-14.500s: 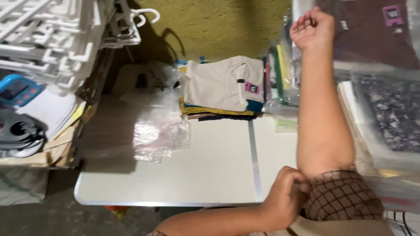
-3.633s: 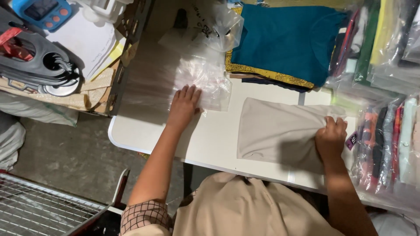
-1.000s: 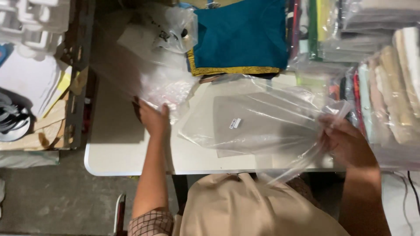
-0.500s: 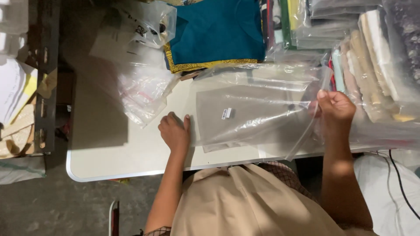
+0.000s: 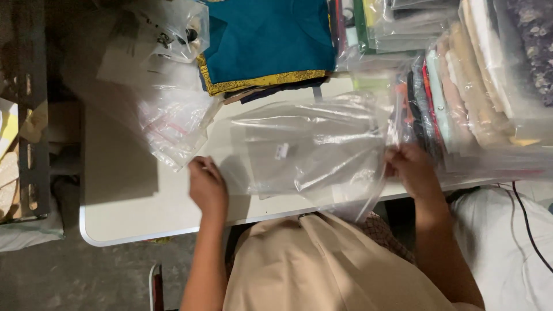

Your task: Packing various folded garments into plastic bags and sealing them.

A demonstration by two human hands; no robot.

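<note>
Pinched in the right hand (image 5: 410,170) is the right edge of a clear plastic bag (image 5: 311,152), the fingers closed on the crinkled film. Inside the bag lies a flat, pale folded garment (image 5: 271,164) with a small white label on it. The left hand (image 5: 207,187) rests fingers down on the white table (image 5: 121,196) just beside the bag's left edge, curled loosely; whether it touches the film I cannot tell. The bag lies across the table's near side, in front of the person's body. Beyond the left hand sits a loose heap of empty clear bags (image 5: 173,126). Farther back lies a folded teal cloth (image 5: 268,37) with a yellow patterned border. Stacks of bagged garments (image 5: 466,98) crowd the table's right end, just beside the right hand.
</note>
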